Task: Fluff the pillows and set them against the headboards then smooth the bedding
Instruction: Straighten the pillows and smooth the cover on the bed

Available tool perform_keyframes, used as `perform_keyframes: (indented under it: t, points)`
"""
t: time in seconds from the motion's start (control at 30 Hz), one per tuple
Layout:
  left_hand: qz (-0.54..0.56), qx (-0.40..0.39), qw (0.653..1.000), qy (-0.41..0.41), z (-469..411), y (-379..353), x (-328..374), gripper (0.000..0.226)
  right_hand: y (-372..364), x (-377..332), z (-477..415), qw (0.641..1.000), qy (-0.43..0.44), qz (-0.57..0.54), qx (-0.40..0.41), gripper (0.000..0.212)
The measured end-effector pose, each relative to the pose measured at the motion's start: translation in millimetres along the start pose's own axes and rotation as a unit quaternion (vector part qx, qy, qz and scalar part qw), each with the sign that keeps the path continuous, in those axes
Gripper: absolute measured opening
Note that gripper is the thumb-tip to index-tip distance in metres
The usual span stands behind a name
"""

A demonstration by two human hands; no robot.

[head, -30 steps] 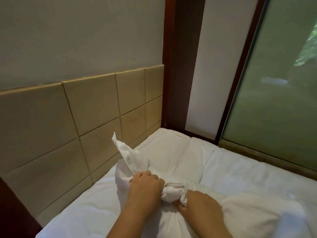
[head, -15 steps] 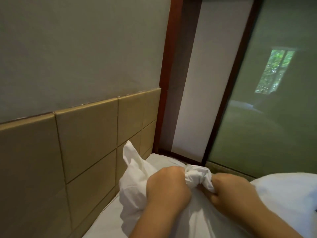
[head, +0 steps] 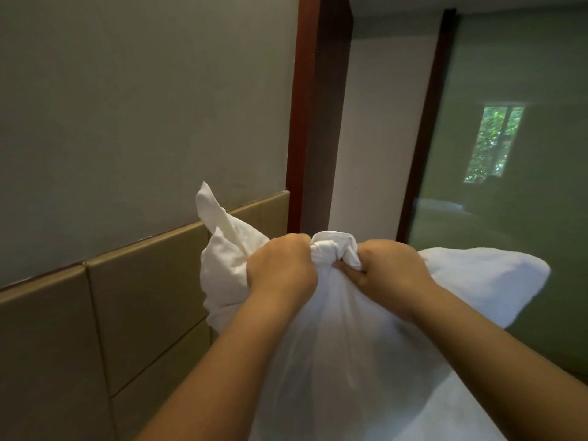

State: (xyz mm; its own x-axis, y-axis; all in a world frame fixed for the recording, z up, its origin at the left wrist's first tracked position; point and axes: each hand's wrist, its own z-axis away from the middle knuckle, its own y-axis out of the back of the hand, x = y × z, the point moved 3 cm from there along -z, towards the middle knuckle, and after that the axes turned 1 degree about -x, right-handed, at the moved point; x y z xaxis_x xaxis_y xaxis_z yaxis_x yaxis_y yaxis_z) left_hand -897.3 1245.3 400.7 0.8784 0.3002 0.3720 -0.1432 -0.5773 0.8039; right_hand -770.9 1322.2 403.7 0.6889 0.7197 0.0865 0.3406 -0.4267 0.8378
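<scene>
Got the pillow (head: 343,354) bunched up in front of me, filling the lower middle of the frame. My left hand (head: 280,270) is a tight fist on the gathered edge, fingers curled shut into the fabric. My right hand (head: 389,267) is clamped on the same wad just beside it — a knot of cloth pokes up between them. A loose corner sticks up left of center. Behind it, the tan headboard (head: 136,300) at lower left, then the glass (head: 509,218) on the right.
</scene>
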Motion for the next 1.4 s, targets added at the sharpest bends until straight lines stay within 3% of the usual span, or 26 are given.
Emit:
perform_keyframes:
  t: [0.23, 0.5, 0.7, 0.8, 0.87, 1.0, 1.1, 1.2, 1.4]
  points:
    - [0.035, 0.009, 0.997, 0.074, -81, -58, -22, 0.016, -84, 38, -94, 0.996, 0.085, -0.031, 0.023, 0.041]
    - [-0.011, 0.065, 0.991, 0.120, -180, -123, -46, 0.020, -175, 77, -211, 0.968, 0.192, -0.146, 0.063, 0.036]
    - [0.053, 0.065, 0.982, 0.167, -226, -156, -49, 0.011, -220, 110, -263, 0.944, 0.279, -0.152, 0.083, 0.051]
    - [0.140, 0.042, 0.973, 0.180, -239, -178, -48, 0.024, -230, 124, -278, 0.944, 0.295, -0.143, 0.045, 0.053]
    - [0.193, 0.033, 0.962, 0.192, -245, -192, -43, 0.033, -236, 133, -287, 0.939, 0.316, -0.133, 0.040, 0.044]
    - [0.284, -0.014, 0.919, 0.272, -252, -224, -39, 0.025, -260, 150, -297, 0.937, 0.329, -0.118, 0.000, 0.036]
    - [0.342, -0.079, 0.863, 0.364, -253, -253, -43, 0.040, -284, 158, -301, 0.938, 0.322, -0.108, -0.066, 0.032]
    - [0.387, -0.083, 0.830, 0.393, -260, -281, -55, 0.060, -302, 164, -303, 0.935, 0.315, -0.139, -0.086, 0.029]
    - [0.371, -0.104, 0.798, 0.464, -251, -342, -91, 0.053, -379, 157, -284, 0.942, 0.296, -0.116, -0.112, 0.033]
